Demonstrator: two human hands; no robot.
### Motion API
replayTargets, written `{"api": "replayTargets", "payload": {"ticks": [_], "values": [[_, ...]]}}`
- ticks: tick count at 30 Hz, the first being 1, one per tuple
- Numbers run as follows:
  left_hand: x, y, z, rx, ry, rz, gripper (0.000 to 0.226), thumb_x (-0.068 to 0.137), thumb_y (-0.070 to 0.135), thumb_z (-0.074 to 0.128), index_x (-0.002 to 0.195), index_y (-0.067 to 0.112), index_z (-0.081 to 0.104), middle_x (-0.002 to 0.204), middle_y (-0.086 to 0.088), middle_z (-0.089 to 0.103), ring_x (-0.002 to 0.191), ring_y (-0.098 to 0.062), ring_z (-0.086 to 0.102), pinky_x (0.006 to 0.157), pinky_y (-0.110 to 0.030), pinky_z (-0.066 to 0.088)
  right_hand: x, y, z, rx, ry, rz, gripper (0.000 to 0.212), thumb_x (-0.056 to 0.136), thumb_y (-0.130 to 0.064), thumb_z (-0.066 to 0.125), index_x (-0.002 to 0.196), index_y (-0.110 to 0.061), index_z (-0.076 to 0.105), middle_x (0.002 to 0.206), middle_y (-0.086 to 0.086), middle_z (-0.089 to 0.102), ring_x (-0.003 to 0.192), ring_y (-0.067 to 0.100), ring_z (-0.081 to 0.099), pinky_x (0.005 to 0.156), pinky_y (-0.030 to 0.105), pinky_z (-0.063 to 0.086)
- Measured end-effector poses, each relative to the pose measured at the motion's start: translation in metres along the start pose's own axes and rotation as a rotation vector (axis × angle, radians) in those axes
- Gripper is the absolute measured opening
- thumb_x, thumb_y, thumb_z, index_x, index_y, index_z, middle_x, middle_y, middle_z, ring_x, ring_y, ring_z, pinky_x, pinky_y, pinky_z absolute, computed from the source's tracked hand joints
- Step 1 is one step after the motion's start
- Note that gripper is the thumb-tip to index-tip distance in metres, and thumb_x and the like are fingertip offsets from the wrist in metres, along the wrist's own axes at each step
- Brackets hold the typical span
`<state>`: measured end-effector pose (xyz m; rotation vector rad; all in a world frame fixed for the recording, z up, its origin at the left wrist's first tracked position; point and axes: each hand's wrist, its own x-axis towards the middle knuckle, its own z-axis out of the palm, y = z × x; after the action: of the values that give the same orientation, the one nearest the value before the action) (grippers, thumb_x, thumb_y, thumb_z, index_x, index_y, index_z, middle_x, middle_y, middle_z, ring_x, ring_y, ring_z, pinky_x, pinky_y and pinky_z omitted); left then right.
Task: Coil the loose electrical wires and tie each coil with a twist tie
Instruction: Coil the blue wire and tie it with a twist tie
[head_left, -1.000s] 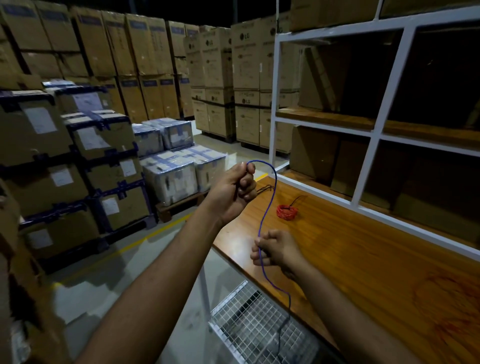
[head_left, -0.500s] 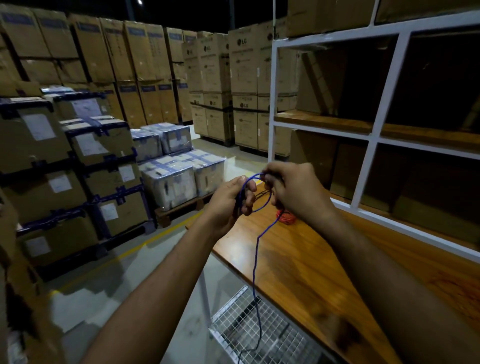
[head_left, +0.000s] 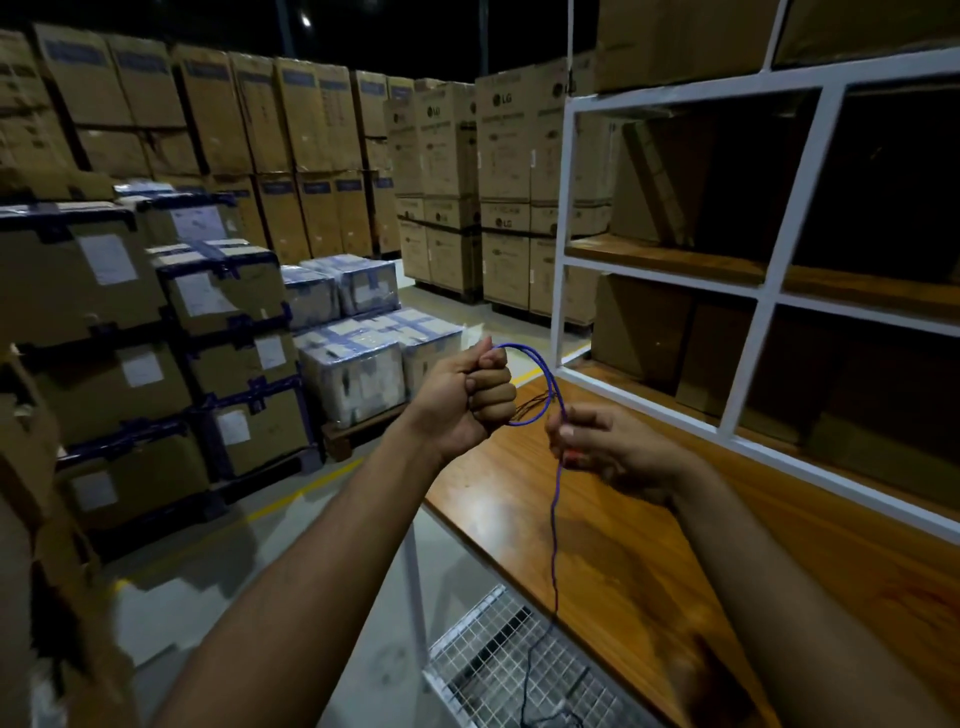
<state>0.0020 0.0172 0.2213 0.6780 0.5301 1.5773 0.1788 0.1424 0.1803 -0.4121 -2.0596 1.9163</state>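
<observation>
Coiling in hand: above the desk (head_left: 597, 551) edge, left hand (head_left: 470, 397) fists the blue wire (head_left: 555, 410) loops, right hand (head_left: 613, 452) fingers pinch the hanging tail; next wrap likely needs that tail fed up to the fist.

above the wooden counter (head_left: 649, 571) edge, the left hand (head_left: 470, 397) fists blue wire (head_left: 540, 374) loops while the right hand (head_left: 618, 454) pinches the strand trailing down to a wire basket (head_left: 488, 670).

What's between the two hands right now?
In the head view, only blue wire loops span from left hand to right hand; the tail hangs below.
</observation>
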Motion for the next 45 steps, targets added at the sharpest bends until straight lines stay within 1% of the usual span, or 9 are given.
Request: {"api": "replayTargets", "payload": {"ticks": [4, 8, 14, 18, 21, 29, 37, 41, 45], "values": [[0.009, 0.004, -0.004, -0.018, 0.015, 0.082, 0.038, 0.098, 0.034, 0.040, 0.066, 0.017, 0.045, 0.043, 0.008, 0.030, 0.039, -0.006, 0.017, 0.042, -0.019, 0.016, -0.007, 0.031, 0.009, 0.127, -0.176, 0.085, 0.028, 0.082, 0.001, 0.068, 0.108, -0.005, 0.061, 0.103, 0.013, 0.064, 0.105, 0.031, 0.064, 0.099, 0.048, 0.048], [0.015, 0.014, -0.004, 0.013, 0.020, 0.154, 0.043, 0.103, 0.036, 0.036, 0.066, 0.017, 0.047, 0.046, 0.008, 0.029, 0.037, -0.006, 0.025, 0.044, -0.019, 0.015, -0.016, 0.037, 0.028, 0.107, -0.205, 0.151, 0.018, 0.090, 0.000, 0.064, 0.107, 0.002, 0.058, 0.092, 0.014, 0.062, 0.093, 0.029, 0.068, 0.094, 0.046, 0.054], [0.024, 0.018, 0.002, 0.084, 0.128, 0.261, 0.041, 0.105, 0.037, 0.035, 0.070, 0.017, 0.043, 0.045, 0.007, 0.028, 0.037, -0.006, 0.023, 0.042, -0.020, 0.018, -0.007, 0.021, 0.064, -0.502, 0.468, 0.037, 0.005, 0.097, -0.010, 0.060, 0.095, -0.007, 0.063, 0.081, 0.010, 0.070, 0.060, 0.016, 0.073, 0.062, 0.041, 0.062], [0.031, 0.011, -0.002, 0.242, 0.244, 0.330, 0.039, 0.107, 0.036, 0.033, 0.073, 0.016, 0.039, 0.048, 0.007, 0.031, 0.038, -0.007, 0.026, 0.040, -0.020, 0.023, -0.009, -0.009, 0.083, -1.121, 0.256, -0.053, 0.017, 0.095, -0.010, 0.053, 0.097, -0.019, 0.068, 0.086, 0.000, 0.068, 0.077, 0.019, 0.069, 0.070, 0.039, 0.059], [0.032, 0.003, -0.006, 0.368, 0.293, 0.328, 0.039, 0.107, 0.037, 0.032, 0.075, 0.016, 0.039, 0.050, 0.003, 0.037, 0.040, -0.010, 0.032, 0.044, -0.023, 0.030, -0.016, -0.044, 0.092, -1.229, 0.087, -0.242, 0.036, 0.092, 0.001, 0.052, 0.116, -0.021, 0.067, 0.101, -0.002, 0.065, 0.091, 0.013, 0.059, 0.080, 0.028, 0.051], [0.024, -0.015, -0.006, 0.324, 0.230, 0.218, 0.040, 0.106, 0.039, 0.031, 0.079, 0.012, 0.043, 0.049, 0.005, 0.035, 0.040, -0.008, 0.029, 0.038, -0.020, 0.028, -0.005, -0.074, 0.060, -1.116, 0.686, -0.591, 0.011, 0.097, -0.025, 0.059, 0.100, -0.019, 0.068, 0.082, -0.001, 0.066, 0.073, 0.013, 0.061, 0.063, 0.030, 0.050], [0.010, -0.013, -0.005, 0.081, 0.085, 0.024, 0.043, 0.105, 0.036, 0.032, 0.071, 0.015, 0.045, 0.042, 0.009, 0.029, 0.033, -0.004, 0.025, 0.036, -0.018, 0.017, 0.018, -0.068, 0.024, -1.206, 0.867, -0.387, 0.051, 0.085, -0.073, 0.051, 0.069, -0.024, 0.058, 0.059, -0.008, 0.055, 0.055, 0.009, 0.052, 0.049, 0.025, 0.040], [0.005, -0.009, -0.004, 0.065, 0.052, -0.075, 0.040, 0.103, 0.036, 0.036, 0.068, 0.018, 0.040, 0.043, 0.009, 0.025, 0.032, -0.005, 0.019, 0.032, -0.019, 0.020, 0.025, -0.051, 0.011, -0.900, 0.675, -0.159, 0.071, 0.073, -0.083, 0.045, 0.060, -0.014, 0.054, 0.054, 0.001, 0.050, 0.050, 0.016, 0.048, 0.052, 0.031, 0.036], [0.006, -0.006, 0.004, -0.012, 0.081, -0.040, 0.036, 0.096, 0.031, 0.043, 0.062, 0.018, 0.042, 0.047, 0.011, 0.015, 0.041, -0.005, 0.009, 0.034, -0.017, 0.011, 0.015, -0.026, 0.008, -0.205, 0.262, -0.136, 0.048, 0.087, -0.054, 0.058, 0.071, -0.008, 0.051, 0.055, -0.001, 0.040, 0.047, 0.011, 0.036, 0.048, 0.026, 0.032]]}}
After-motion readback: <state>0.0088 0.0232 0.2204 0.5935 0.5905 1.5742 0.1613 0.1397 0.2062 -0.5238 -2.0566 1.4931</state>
